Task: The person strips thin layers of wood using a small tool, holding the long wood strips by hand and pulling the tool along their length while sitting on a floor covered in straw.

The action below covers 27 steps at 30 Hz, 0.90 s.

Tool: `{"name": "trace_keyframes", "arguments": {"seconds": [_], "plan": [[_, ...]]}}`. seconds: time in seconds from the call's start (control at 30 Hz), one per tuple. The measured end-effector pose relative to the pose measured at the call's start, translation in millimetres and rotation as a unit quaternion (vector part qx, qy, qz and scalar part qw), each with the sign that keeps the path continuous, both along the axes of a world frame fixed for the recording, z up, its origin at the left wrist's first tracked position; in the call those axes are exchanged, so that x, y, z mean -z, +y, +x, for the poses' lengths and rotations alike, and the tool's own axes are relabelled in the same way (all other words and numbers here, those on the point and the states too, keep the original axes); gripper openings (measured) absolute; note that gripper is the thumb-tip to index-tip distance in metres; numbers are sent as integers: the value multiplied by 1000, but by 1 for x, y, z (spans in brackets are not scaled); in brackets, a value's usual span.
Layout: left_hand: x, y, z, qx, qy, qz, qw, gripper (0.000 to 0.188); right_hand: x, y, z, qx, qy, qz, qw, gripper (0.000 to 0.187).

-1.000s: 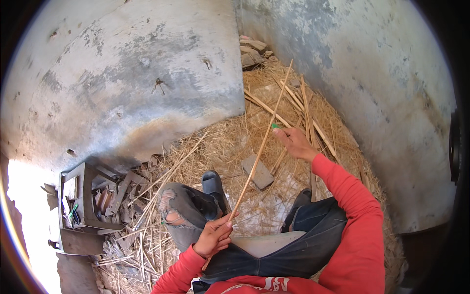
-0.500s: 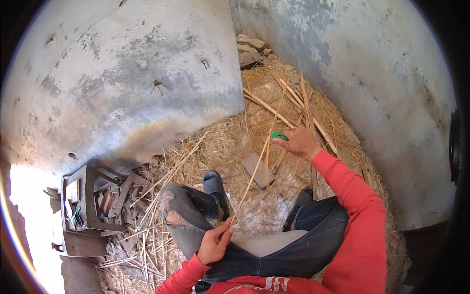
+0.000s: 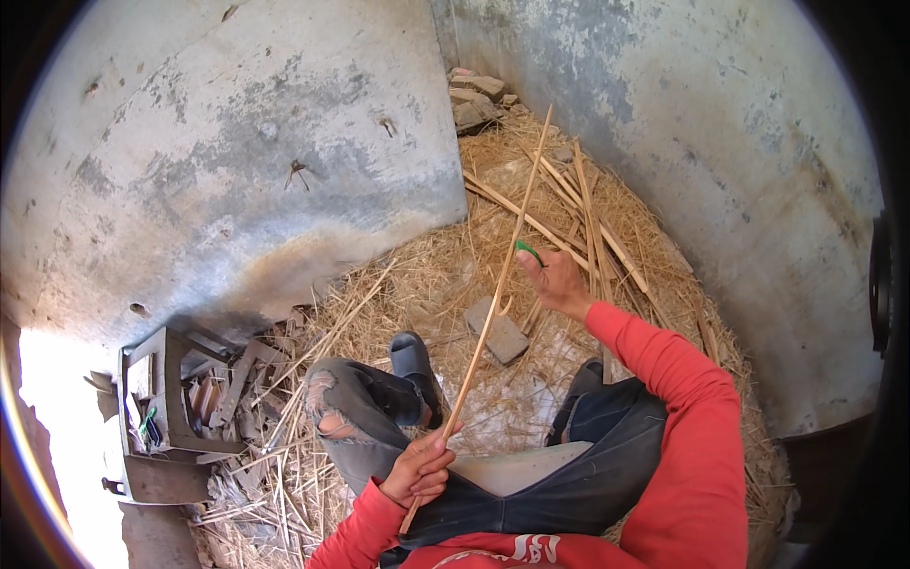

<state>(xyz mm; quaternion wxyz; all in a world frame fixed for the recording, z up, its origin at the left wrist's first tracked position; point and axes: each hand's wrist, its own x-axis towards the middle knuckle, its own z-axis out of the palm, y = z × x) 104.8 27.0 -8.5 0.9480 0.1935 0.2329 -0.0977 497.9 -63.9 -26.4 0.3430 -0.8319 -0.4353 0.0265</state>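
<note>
A long, pale wooden strip (image 3: 483,337), which looks like split bamboo, slants up and away across my lap. My left hand (image 3: 420,469) is closed around its near part, with the lower end sticking out below the fist. Against the strip's right side, further up, my right hand (image 3: 557,280) grips a small green-handled knife (image 3: 528,250). Its blade is too small to make out. A thin curl of wood (image 3: 507,305) shows beside the strip. Below lies a grey brick (image 3: 498,330) on the floor between my feet.
Several loose strips (image 3: 590,213) lie on the shavings-covered floor to the far right. Broken bricks (image 3: 474,100) sit in the far corner between two worn walls. On the left, an overturned wooden frame (image 3: 175,389) stands among scraps and splinters (image 3: 284,484).
The strip now looks broader, and its near end extends below my left hand. My fingers there have wrapped further round it. My right hand with the knife is slightly higher and further left.
</note>
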Motion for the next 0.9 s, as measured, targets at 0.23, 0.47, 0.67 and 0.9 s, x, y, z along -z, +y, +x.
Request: {"name": "trace_keyframes", "arguments": {"seconds": [0.23,0.47,0.67,0.9], "plan": [[29,-13,-2,-15,-92,-234,968,42,17,13,-16,-34,226,240,944,63],[50,-45,0,-12,-165,-321,933,41,-7,12,-48,8,579,322,749,64],[14,-50,8,41,-79,-22,996,42,-22,7,-1,-31,550,366,750,61],[-25,-26,15,-16,-12,265,964,42,-65,-22,30,31,102,351,930,22]]}}
